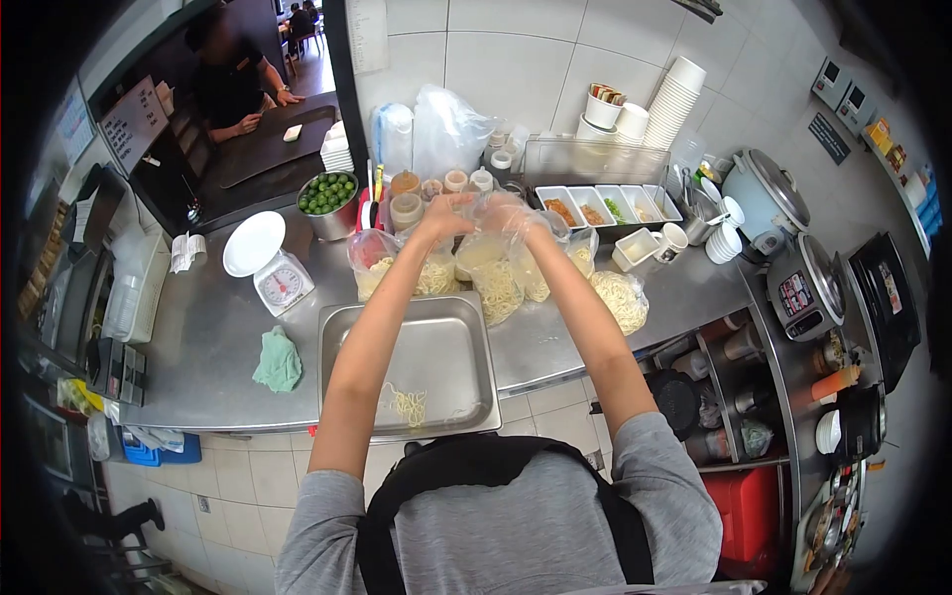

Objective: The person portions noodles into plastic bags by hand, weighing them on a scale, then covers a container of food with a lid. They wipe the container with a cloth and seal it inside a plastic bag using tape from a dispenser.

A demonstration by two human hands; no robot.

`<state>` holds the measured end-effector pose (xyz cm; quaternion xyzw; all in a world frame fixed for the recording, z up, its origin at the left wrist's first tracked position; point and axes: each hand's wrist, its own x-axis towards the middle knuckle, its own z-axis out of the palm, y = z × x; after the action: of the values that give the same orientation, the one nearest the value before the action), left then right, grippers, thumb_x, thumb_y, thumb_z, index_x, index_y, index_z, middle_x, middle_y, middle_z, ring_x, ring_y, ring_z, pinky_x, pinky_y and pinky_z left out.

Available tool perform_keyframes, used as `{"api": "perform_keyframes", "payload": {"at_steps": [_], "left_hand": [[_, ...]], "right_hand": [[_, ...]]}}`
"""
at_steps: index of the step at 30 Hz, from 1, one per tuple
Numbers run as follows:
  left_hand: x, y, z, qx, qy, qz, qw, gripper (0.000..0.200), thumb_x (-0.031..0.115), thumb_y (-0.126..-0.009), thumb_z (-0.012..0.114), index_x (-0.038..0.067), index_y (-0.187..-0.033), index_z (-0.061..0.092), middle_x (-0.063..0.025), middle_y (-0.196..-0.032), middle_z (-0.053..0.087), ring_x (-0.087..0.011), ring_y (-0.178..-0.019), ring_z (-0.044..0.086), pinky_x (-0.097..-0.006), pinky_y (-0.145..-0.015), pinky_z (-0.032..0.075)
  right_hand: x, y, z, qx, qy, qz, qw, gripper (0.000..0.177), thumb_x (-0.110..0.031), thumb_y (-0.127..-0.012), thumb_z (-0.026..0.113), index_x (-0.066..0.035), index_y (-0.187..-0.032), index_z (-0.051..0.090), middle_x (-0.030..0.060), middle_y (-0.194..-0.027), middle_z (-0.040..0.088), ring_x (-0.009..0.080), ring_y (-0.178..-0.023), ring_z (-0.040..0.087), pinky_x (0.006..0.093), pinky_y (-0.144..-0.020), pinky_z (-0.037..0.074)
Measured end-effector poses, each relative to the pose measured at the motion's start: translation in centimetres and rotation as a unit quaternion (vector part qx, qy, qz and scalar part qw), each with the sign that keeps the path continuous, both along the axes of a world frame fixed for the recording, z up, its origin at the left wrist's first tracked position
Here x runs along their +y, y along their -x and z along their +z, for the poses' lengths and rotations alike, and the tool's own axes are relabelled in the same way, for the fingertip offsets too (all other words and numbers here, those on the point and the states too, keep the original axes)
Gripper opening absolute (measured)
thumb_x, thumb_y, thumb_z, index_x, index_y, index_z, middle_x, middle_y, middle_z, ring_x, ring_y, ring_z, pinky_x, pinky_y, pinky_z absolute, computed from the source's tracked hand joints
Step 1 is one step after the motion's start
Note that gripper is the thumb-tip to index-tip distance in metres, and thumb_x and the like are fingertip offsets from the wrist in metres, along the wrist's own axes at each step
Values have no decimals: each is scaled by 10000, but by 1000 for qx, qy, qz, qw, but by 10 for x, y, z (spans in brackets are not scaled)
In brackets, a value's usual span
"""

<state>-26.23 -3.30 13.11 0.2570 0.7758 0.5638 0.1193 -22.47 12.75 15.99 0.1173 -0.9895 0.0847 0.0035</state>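
A clear plastic bag of noodles (498, 288) stands on the steel counter in front of me, just behind the tray. My left hand (449, 215) is closed at the left side of its gathered top. My right hand (508, 212) grips the top from the right, and clear plastic covers its fingers in part. More bags of noodles sit close by, one left of my hands (436, 275) and one at the right (619, 300). A deep steel tray (483, 362) lies nearest to me, with a few loose noodles (408, 406) in it.
To the left are a dial scale (283, 285), a green cloth (279, 361) and a pot of green limes (328, 194). Sauce bottles (407, 209) and topping containers (607, 206) line the back. Rice cookers (766, 198) stand right. Beyond the hatch is another person (233, 84).
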Motion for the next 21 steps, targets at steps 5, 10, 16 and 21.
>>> {"api": "perform_keyframes", "payload": {"at_steps": [5,10,16,21], "left_hand": [[-6,18,4,45,77,-61,994,616,-14,-546,702,23,-1147,575,-110,-1084,577,-197,-898,579,-302,-749,475],[-20,23,0,-31,127,-65,989,559,23,-655,711,54,-1188,546,-95,-1175,520,-164,-926,553,-283,-716,487],[-79,-32,59,116,58,-72,989,455,142,-754,676,71,-1185,547,-50,-1102,579,-115,-841,549,-264,-730,456],[-124,-70,57,118,-19,-53,991,375,132,-766,654,50,-1125,585,-64,-966,613,-104,-746,525,-254,-684,439]], "right_hand": [[-26,-44,60,96,88,-67,989,188,-149,-735,591,-30,-872,639,185,-853,629,360,-815,603,400,-732,483],[-71,-74,-48,-189,215,181,941,364,-183,-731,607,-7,-1050,592,168,-891,626,305,-853,612,382,-748,481],[-162,-162,-145,-181,27,263,947,841,-276,-617,739,12,-1301,344,254,-1228,427,326,-1120,456,394,-932,393],[-197,-167,-216,62,120,431,892,513,-122,-646,684,30,-1101,501,204,-996,567,339,-944,556,387,-854,455]]}}
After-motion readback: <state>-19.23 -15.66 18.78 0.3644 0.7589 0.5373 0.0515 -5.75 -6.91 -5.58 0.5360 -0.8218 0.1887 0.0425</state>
